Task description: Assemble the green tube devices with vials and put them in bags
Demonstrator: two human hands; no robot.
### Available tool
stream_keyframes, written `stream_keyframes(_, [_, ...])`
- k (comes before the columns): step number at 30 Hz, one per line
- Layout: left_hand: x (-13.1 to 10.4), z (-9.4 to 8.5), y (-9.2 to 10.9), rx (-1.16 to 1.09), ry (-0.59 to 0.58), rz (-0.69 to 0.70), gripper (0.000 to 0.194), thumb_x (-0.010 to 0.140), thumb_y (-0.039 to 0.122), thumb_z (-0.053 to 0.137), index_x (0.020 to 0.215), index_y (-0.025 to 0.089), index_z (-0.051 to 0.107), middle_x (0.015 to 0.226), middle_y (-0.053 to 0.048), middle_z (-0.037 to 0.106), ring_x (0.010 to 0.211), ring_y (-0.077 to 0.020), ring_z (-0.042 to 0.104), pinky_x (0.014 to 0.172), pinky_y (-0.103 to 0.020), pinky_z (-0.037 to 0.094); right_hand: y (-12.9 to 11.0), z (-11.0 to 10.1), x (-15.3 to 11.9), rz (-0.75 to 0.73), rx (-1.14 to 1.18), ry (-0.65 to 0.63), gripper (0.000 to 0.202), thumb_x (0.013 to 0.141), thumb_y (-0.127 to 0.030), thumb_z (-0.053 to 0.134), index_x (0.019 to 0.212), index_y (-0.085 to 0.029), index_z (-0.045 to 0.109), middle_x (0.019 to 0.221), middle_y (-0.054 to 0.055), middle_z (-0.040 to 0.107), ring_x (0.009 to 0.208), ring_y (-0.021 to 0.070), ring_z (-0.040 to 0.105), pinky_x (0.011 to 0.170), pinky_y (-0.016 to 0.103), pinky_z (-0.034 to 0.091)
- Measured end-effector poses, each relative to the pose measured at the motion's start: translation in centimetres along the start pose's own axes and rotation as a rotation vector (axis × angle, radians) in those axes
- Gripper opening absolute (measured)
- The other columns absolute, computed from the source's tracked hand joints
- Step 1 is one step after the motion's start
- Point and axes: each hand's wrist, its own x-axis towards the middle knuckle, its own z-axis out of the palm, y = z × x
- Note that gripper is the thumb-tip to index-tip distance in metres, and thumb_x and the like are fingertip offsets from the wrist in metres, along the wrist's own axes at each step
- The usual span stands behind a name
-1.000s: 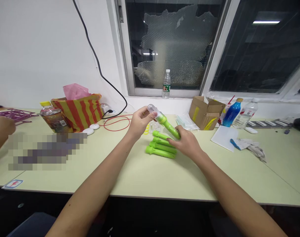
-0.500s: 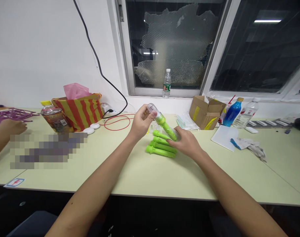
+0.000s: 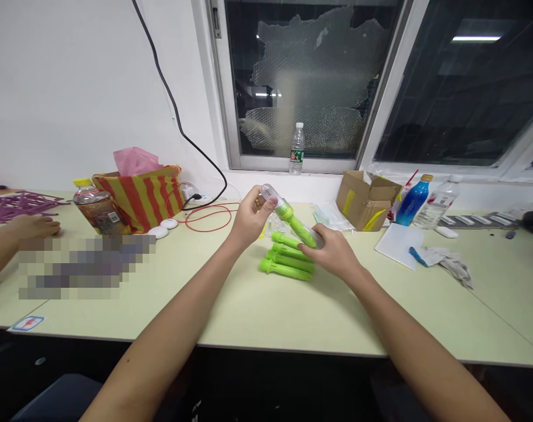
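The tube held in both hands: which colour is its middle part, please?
Lime green; the tube's middle part shows best in the head view.

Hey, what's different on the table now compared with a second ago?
At the far left, the co-worker's hand has moved rightward, further into view. The person's left hand and right hand still grip the clear-capped green tube; the loose green tubes lie as before.

Likely workshop; shared worktable [image 3: 249,316], green tubes [image 3: 288,271]
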Motion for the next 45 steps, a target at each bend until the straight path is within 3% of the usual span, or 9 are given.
stream_keyframes(14, [-0.3, 0.1, -0.2, -0.023, -0.136, -0.058, 0.031, 0.092, 0.052, 0.049, 0.092, 0.021, 0.047, 0.080, 0.000, 0.057, 0.065, -0.0127, 0.058, 0.064, -0.026, 0.047, 0.2, 0.2, 0.1, 0.013, 0.038, -0.006, 0.034, 0.076, -0.055, 0.060, 0.083, -0.023, 0.052, 0.071, -0.001, 0.058, 0.065, 0.0168, 0.051, 0.058, 0.028, 0.031])
stream_keyframes(19, [-0.2, -0.2, -0.2, -0.001, -0.125, -0.028, 0.029, 0.090, 0.048, 0.055, 0.089, 0.019, 0.052, 0.079, -0.001, 0.055, 0.075, -0.0150, 0.056, 0.070, -0.027, 0.046, 0.5, 0.2, 0.1, 0.016, 0.061, 0.016, 0.033, 0.076, -0.054, 0.061, 0.083, -0.023, 0.052, 0.072, -0.001, 0.058, 0.065, 0.0171, 0.051, 0.059, 0.028, 0.032])
stream_keyframes(30, [-0.4, 0.2, -0.1, 0.187, -0.081, -0.012, 0.024, 0.087, 0.041, 0.060, 0.083, 0.017, 0.057, 0.074, 0.000, 0.057, 0.071, -0.0126, 0.053, 0.069, -0.025, 0.041, 0.0, 0.4, -0.1, 0.006, 0.008, 0.086, 0.030, 0.077, -0.050, 0.059, 0.083, -0.023, 0.048, 0.071, -0.001, 0.056, 0.064, 0.0170, 0.050, 0.058, 0.028, 0.029])
stream_keyframes(32, [-0.6, 0.4, -0.2, 0.147, -0.077, -0.051, 0.022, 0.085, 0.038, 0.062, 0.092, 0.018, 0.058, 0.075, 0.001, 0.058, 0.071, -0.0128, 0.056, 0.069, -0.025, 0.042, -0.1, 0.5, -0.1, 0.010, -0.002, 0.085, 0.030, 0.077, -0.050, 0.059, 0.083, -0.023, 0.047, 0.071, -0.001, 0.056, 0.064, 0.0171, 0.050, 0.057, 0.028, 0.029])
stream_keyframes(36, [-0.7, 0.5, -0.3, 0.099, -0.070, -0.102, 0.037, 0.082, 0.033, 0.065, 0.115, 0.020, 0.054, 0.078, 0.001, 0.062, 0.074, -0.0143, 0.060, 0.072, -0.027, 0.045, -0.1, 0.6, 0.0, 0.022, -0.015, 0.092, 0.031, 0.077, -0.050, 0.059, 0.084, -0.023, 0.047, 0.072, 0.000, 0.057, 0.064, 0.0179, 0.051, 0.057, 0.028, 0.028])
stream_keyframes(45, [-0.4, 0.6, -1.1, 0.168, -0.047, -0.084, 0.027, 0.076, 0.034, 0.069, 0.096, 0.017, 0.062, 0.089, -0.004, 0.068, 0.084, -0.0163, 0.064, 0.077, -0.029, 0.049, 0.1, 0.8, 0.0, 0.030, -0.045, 0.104, 0.031, 0.077, -0.051, 0.058, 0.085, -0.023, 0.047, 0.073, 0.000, 0.058, 0.065, 0.0187, 0.052, 0.057, 0.028, 0.029])
